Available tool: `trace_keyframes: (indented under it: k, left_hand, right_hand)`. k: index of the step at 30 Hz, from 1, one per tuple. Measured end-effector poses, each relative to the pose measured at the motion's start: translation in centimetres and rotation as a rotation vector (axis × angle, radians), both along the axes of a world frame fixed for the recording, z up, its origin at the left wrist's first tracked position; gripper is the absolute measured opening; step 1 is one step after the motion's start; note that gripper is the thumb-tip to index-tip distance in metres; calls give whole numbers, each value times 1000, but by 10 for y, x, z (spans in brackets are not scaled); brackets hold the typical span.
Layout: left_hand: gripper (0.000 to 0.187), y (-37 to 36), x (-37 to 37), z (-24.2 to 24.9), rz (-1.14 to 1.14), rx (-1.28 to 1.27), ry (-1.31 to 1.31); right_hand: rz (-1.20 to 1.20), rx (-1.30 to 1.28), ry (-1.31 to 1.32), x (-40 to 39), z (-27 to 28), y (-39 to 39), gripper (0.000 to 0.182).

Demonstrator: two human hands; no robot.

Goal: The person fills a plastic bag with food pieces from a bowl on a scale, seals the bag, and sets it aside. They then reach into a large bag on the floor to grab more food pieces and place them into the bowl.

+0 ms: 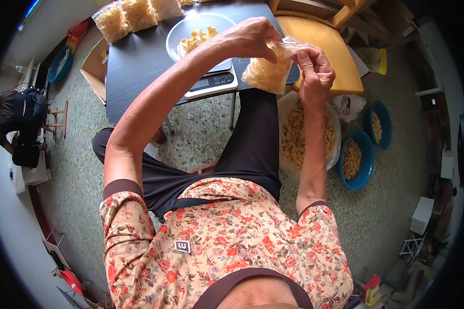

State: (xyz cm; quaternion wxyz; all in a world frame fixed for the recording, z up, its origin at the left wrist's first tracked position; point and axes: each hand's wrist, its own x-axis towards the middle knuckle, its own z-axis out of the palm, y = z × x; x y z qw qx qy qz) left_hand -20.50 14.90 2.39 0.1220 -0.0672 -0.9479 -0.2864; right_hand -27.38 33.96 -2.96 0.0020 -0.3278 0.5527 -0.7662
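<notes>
My left hand (255, 38) and my right hand (314, 69) both grip the top of a clear plastic bag (267, 74) filled with pale yellow, chip-like pieces. The bag hangs upright between them over the table's right corner. Fingers of the left hand close on one side of the bag's mouth; the right thumb and fingers pinch the other side. Below my left forearm stands a kitchen scale (211, 85), bearing a white bowl (178, 36) with some yellow pieces (198, 37) inside. My forearm partly covers bowl and scale.
Several filled bags (136, 15) line the back of the dark table (139, 67). A wooden chair (322, 46) stands at right. On the floor are a large lined tub (288, 159) of pieces and two blue basins (364, 175). Another person (23, 113) sits far left.
</notes>
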Motion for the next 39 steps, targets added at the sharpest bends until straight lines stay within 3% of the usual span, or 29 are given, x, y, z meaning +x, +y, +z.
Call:
trace_keyframes:
  k: [3,7,9,13,15,23,24,28,30,34,37,39]
  left_hand:
    - [34,2,-3,3,49,5,-137]
    - [25,0,-8,0,-71,-79,-67]
    - [19,10,-5,9,-62,-258,-127]
    - [18,9,-12,3,-75,-395,46]
    - [18,5,-11,7,-99,-387,65]
    - [22,-19,-19,13,-145,-244,85]
    - [13,-19,-17,14,-153,-277,82]
    - [11,-22,-23,9,-155,-232,75]
    - [10,-30,-26,6,-268,-217,314]
    - [17,-36,-14,16,-166,-116,1]
    - [16,-20,21,60,-2,-124,-153]
    - [15,-31,15,43,-13,-125,-136]
  right_hand:
    - [-57,87,83,1,3,2,3]
    - [-81,117,132,0,8,3,4]
    - [-150,120,240,-3,9,1,5]
    - [-225,174,360,-2,9,1,6]
    - [-309,267,486,-2,8,4,6]
    - [-350,344,530,-6,-4,3,5]
    - [-357,360,543,-6,-6,3,5]
    - [-436,399,636,-9,-3,2,5]
    - [-499,355,729,-10,2,0,7]
    - [-481,390,750,-5,0,-5,10]
    - [-349,429,720,-1,-10,-9,11]
    - [-339,348,584,10,-9,-14,9]
